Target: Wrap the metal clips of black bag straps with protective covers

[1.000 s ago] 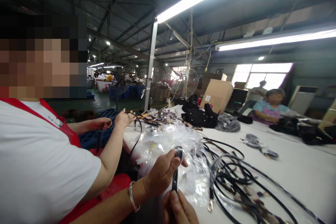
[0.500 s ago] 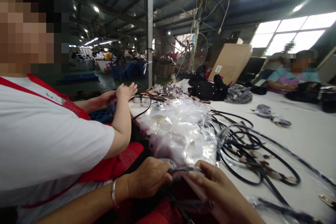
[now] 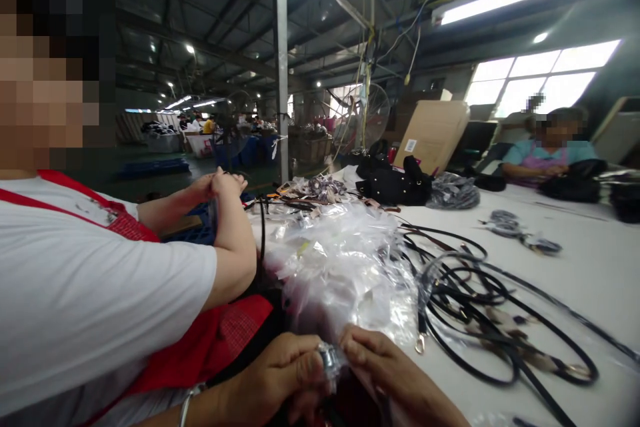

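Note:
At the bottom centre, my left hand (image 3: pixel 280 373) wears a bracelet and is closed round a bunched plastic-wrapped strap (image 3: pixel 329 363), whose dark band shows through the clear film. My right hand (image 3: pixel 383 367) is beside it, fingers pinched together on the edge of the same plastic; its lower part is hidden. Just beyond both hands lies a heap of clear plastic bags (image 3: pixel 350 260) on the white table (image 3: pixel 595 267). Black straps (image 3: pixel 475 280) with metal clasps lie coiled to the right of my right hand.
A co-worker in a white shirt (image 3: pixel 125 293) and red apron sits close on my left, both hands raised over the table edge. Further back are a black bag (image 3: pixel 393 183), a cardboard box (image 3: pixel 435 133) and small wrapped bundles (image 3: pixel 505 221). Another person (image 3: pixel 550 153) sits across the table.
My hands have drawn closer together and lower, and the strap stretched between them is now bunched by my left fingers. The co-worker's hands have moved slightly left.

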`<state>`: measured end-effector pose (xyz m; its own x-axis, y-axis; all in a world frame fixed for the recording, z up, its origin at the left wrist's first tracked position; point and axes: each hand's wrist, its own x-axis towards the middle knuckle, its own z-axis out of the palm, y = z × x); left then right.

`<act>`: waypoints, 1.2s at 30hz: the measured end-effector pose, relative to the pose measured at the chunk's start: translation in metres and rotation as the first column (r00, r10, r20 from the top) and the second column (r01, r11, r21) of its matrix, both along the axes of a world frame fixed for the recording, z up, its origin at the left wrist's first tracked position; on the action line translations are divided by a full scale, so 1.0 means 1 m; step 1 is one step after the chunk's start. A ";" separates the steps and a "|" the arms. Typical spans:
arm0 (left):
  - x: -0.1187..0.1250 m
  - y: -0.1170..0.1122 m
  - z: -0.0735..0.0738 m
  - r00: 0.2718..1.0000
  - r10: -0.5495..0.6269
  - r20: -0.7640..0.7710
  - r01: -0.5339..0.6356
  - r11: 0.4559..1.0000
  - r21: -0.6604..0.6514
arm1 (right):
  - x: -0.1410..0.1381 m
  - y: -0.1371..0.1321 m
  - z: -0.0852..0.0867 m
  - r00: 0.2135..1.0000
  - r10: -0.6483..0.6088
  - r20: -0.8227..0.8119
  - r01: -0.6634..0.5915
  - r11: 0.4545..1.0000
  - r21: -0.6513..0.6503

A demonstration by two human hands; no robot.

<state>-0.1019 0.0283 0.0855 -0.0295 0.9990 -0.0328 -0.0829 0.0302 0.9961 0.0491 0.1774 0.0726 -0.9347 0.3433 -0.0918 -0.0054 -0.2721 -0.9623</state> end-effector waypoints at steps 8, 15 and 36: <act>0.012 0.031 0.043 0.868 0.073 0.491 -0.110 0.993 0.047 | -0.040 -0.049 -0.014 0.876 -0.455 -0.161 0.421 0.883 -0.208; 0.017 0.055 0.063 0.757 0.216 0.617 -0.251 0.967 -0.031 | -0.023 -0.054 -0.006 0.802 -0.460 -0.381 0.594 0.679 0.431; 0.009 0.054 0.032 0.786 0.372 -0.495 -0.090 0.860 0.503 | -0.008 -0.062 -0.033 0.850 -0.526 0.030 0.503 0.828 0.249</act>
